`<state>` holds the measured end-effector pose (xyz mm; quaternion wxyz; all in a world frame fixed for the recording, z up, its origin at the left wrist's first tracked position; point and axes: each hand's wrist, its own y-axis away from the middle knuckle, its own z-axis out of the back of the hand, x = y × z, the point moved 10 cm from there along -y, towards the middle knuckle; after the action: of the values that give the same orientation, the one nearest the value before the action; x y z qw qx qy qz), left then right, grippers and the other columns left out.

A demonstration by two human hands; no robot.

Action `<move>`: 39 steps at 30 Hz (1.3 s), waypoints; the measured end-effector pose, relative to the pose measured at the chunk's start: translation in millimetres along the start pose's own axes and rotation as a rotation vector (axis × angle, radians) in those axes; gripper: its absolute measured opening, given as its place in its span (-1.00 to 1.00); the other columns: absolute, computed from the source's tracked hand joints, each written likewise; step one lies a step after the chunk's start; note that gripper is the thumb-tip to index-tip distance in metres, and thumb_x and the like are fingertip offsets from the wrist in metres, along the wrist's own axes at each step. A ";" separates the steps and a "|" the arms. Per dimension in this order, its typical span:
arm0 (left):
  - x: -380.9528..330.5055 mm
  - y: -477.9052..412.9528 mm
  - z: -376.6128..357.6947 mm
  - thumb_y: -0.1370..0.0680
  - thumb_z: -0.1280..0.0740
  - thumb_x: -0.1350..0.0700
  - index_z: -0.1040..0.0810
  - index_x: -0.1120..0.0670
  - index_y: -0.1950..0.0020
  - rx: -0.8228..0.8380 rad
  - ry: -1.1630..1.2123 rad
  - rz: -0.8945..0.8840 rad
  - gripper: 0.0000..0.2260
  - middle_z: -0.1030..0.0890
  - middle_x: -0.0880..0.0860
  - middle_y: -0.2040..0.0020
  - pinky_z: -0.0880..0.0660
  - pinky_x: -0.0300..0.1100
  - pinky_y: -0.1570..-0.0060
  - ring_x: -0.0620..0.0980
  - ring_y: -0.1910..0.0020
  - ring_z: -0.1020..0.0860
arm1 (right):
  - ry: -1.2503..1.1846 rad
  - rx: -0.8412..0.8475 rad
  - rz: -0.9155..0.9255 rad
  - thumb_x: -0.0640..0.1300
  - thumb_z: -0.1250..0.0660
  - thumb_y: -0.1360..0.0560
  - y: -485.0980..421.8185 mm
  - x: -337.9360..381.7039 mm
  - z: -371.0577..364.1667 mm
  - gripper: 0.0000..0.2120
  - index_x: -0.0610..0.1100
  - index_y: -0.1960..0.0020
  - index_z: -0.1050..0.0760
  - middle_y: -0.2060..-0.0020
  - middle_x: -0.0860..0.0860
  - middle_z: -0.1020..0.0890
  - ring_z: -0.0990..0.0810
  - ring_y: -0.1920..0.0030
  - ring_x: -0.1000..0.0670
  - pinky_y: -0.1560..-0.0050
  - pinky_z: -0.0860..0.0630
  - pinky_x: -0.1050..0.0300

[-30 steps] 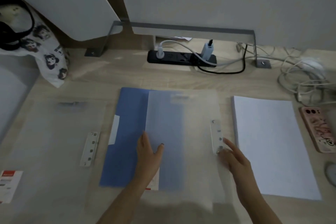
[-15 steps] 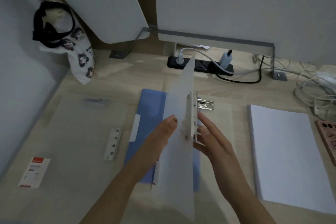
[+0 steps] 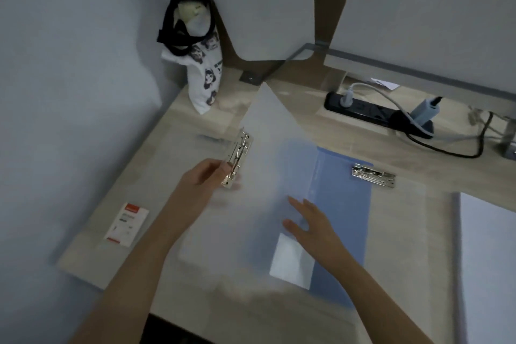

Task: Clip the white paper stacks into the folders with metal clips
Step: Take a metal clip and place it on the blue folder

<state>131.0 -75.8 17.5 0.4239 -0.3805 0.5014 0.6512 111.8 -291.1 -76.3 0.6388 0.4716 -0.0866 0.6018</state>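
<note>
Left hand (image 3: 205, 181): pinches translucent folder cover (image 3: 268, 176) at its clip (image 3: 237, 160). Right hand (image 3: 312, 225): spread flat, resting (blurred). Metal clips: two, second (image 3: 373, 175) at one o'clock. Paper stack (image 3: 491, 260): one.

Desk (image 3: 329, 131): a pale wood-grain top is seen, its left edge set just beside the wall.
Left wall (image 3: 69, 78): a plain, blue-grey surface is shown, in dim, even light.
Back panels (image 3: 418, 8): two flat white boards are mounted above the desk, with brown wood visible in the gap between them; the lower corners of the left board are rounded.
Metal rail (image 3: 418, 75): a grey bar is run along the foot of the right board, joined by an angled strut bolted to the desk.
Power strip (image 3: 363, 110): a black strip is laid at the back of the desk, with plugs and cables attached.
Printed bag (image 3: 205, 75): stood in the back-left corner, against the wall.
</note>
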 end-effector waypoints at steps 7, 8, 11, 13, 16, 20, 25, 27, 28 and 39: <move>87.5 -21.6 32.5 -0.60 -0.16 0.14 -0.49 0.11 -0.06 -0.085 0.063 0.244 -0.86 -0.63 0.08 0.13 -0.59 -0.23 0.35 -0.18 0.36 -0.65 | 0.470 0.047 -0.095 0.46 -0.04 -0.34 -0.5 -58.5 -8.9 -0.14 0.16 -0.48 0.22 -0.51 -0.02 0.28 0.31 -0.50 -0.07 -0.44 0.16 -0.26; 99.3 -21.8 32.7 -0.60 -0.16 0.14 -0.50 0.12 -0.07 -0.085 0.093 0.290 -0.85 -0.63 0.08 0.13 -0.59 -0.26 0.35 -0.13 0.32 -0.65 | 0.490 0.057 -0.089 0.58 0.11 -0.22 0.7 -59.7 -10.4 -0.05 0.17 -0.46 0.29 -0.49 -0.01 0.33 0.33 -0.50 -0.07 -0.43 0.16 -0.28; 130.7 -22.3 34.7 -0.60 -0.16 0.15 -0.51 0.19 -0.13 -0.101 0.166 0.389 -0.79 -0.63 0.10 0.12 -0.60 -0.30 0.34 -0.02 0.16 -0.60 | 0.578 0.091 -0.084 0.65 0.47 0.14 2.0 -64.3 -16.2 0.16 0.12 -0.34 0.51 -0.39 0.04 0.46 0.38 -0.48 -0.11 -0.40 0.16 -0.33; 144.2 -22.9 33.5 -0.60 -0.16 0.18 -0.52 0.22 -0.15 -0.095 0.194 0.408 -0.78 -0.63 0.10 0.12 -0.59 -0.33 0.34 -0.04 0.17 -0.62 | 0.616 0.112 -0.086 0.63 0.51 0.17 1.9 -65.1 -18.5 0.17 0.07 -0.31 0.56 -0.32 0.02 0.51 0.40 -0.47 -0.13 -0.39 0.15 -0.36; 154.6 -22.1 32.7 -0.59 -0.16 0.24 -0.54 0.18 -0.08 -0.095 0.214 0.406 -0.82 -0.63 0.05 0.14 -0.54 -0.43 0.35 -0.22 0.33 -0.64 | 0.642 0.144 -0.087 0.63 0.52 0.18 1.0 -64.7 -20.2 0.15 0.09 -0.30 0.59 -0.29 0.00 0.55 0.48 -0.39 -0.08 -0.38 0.17 -0.38; 160.9 -22.4 34.5 -0.58 -0.18 0.25 -0.57 0.13 0.01 -0.098 0.234 0.373 -0.82 -0.67 -0.03 0.18 -0.56 -0.35 0.17 -0.20 0.28 -0.65 | 0.643 0.172 -0.084 0.63 0.50 0.18 -0.4 -64.7 -23.2 0.14 0.12 -0.29 0.59 -0.28 0.00 0.57 0.53 -0.33 -0.06 -0.37 0.21 -0.40; 164.6 -23.1 38.0 -0.56 -0.23 0.23 -0.62 0.06 0.06 -0.113 0.237 0.341 -0.82 -0.70 -0.07 0.18 -0.47 -0.19 -0.07 -0.08 0.10 -0.64 | 0.616 0.183 -0.082 0.65 0.47 0.17 -1.9 -66.1 -26.2 0.10 0.18 -0.27 0.59 -0.28 0.01 0.58 0.54 -0.33 -0.07 -0.36 0.26 -0.39; 164.3 -23.1 38.8 -0.55 -0.24 0.24 -0.62 0.07 0.08 -0.122 0.240 0.339 -0.83 -0.71 -0.07 0.20 -0.46 -0.18 -0.09 -0.02 0.06 -0.61 | 0.621 0.185 -0.081 0.65 0.47 0.16 -2.8 -67.1 -26.6 0.09 0.19 -0.26 0.60 -0.28 0.01 0.58 0.54 -0.33 -0.07 -0.37 0.26 -0.38; 163.7 -22.6 39.0 -0.55 -0.24 0.25 -0.62 0.07 0.09 -0.125 0.248 0.338 -0.83 -0.71 -0.05 0.18 -0.46 -0.19 -0.09 -0.01 0.06 -0.60 | 0.623 0.188 -0.080 0.65 0.47 0.17 -3.1 -67.1 -27.1 0.09 0.19 -0.25 0.61 -0.28 0.01 0.58 0.55 -0.33 -0.07 -0.37 0.27 -0.37; 141.0 -28.0 20.4 -0.59 -0.06 -0.11 -0.38 -0.17 -0.23 0.035 0.222 0.374 -0.75 -0.53 -0.24 -0.06 -0.36 -0.28 -0.01 -0.29 0.00 -0.48 | 0.637 0.155 -0.074 0.64 0.50 0.19 -4.9 -70.6 -26.0 0.16 0.17 -0.33 0.54 -0.28 0.02 0.57 0.53 -0.33 -0.04 -0.39 0.27 -0.33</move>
<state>106.1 -28.0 -117.4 0.2444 -0.3431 0.6180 0.6637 85.7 -320.3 -140.6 0.6172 0.3098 0.1808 0.7002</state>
